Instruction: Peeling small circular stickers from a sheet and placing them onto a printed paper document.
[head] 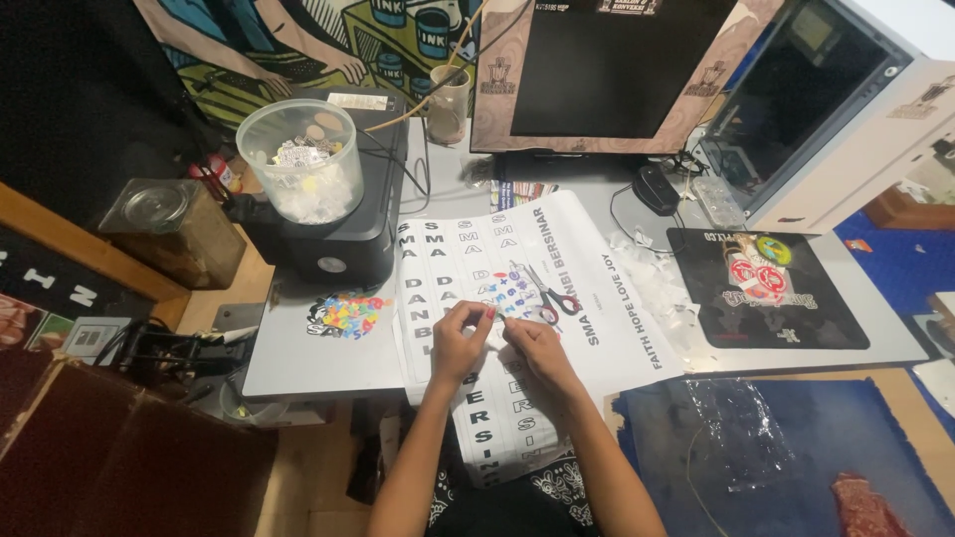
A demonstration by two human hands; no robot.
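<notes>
My left hand [460,341] and my right hand [537,345] meet over a large white printed sheet [597,298] that hangs off the desk's front edge. Between their fingertips they pinch a small white sticker piece [497,331]. Just beyond the fingers lie several small colourful stickers [504,289] on the sheet. A pair of scissors [545,291] with red and black handles rests on the sheet, right of those stickers.
A black printer [338,244] bearing a clear tub of scraps [301,169] stands at left. A colourful sticker [343,316] lies before it. A monitor [607,70], black mouse [657,189], black mousepad [766,288] and paper scraps [662,283] lie right.
</notes>
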